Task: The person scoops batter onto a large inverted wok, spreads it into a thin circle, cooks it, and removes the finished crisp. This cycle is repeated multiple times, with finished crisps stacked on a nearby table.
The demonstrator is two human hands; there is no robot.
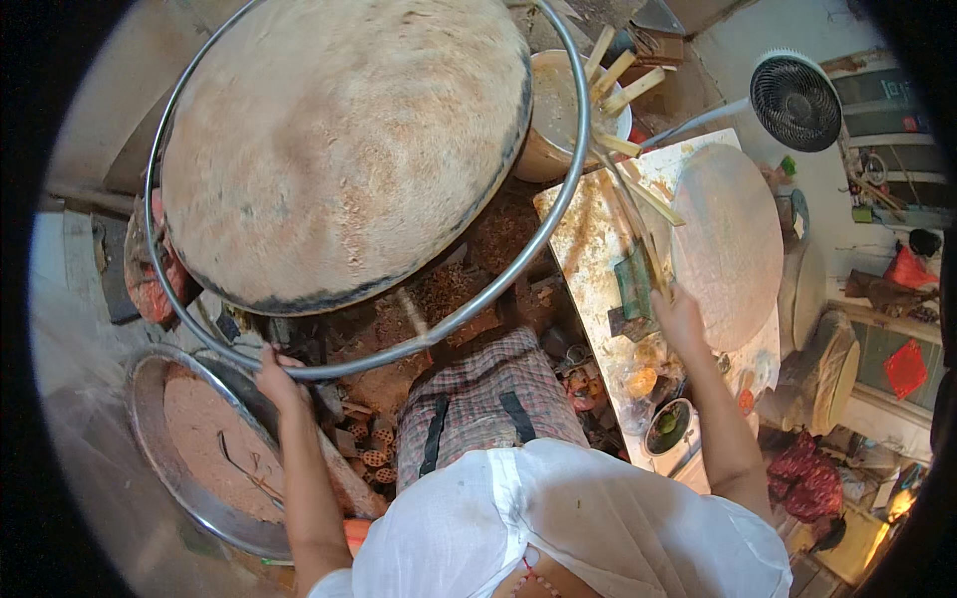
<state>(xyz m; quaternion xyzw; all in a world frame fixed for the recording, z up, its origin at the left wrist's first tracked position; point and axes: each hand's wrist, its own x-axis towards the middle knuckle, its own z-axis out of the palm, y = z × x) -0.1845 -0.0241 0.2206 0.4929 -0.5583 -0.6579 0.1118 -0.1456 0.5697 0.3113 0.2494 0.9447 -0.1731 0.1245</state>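
Observation:
A large round griddle-like disc (349, 149), coated with a pale brown layer and dark at its rim, fills the upper left. Around it runs a grey metal tube ring (498, 287). My left hand (279, 377) is closed on the ring's near left part. On the right, my right hand (680, 317) is closed round the near end of a long thin stick (635, 209), which reaches up and left toward the ring. Close to that hand, over the white table (588, 234), is a flat green piece (633, 283). A big pale round sheet (733, 239) lies on the table's right side.
A metal basin of pinkish-brown paste (214, 429) stands at the lower left, a bent rod in it. Beyond the table are a bucket (558, 110) with wooden sticks (620, 85) and a black fan (795, 100). A small bowl (670, 429) sits at the table's near end.

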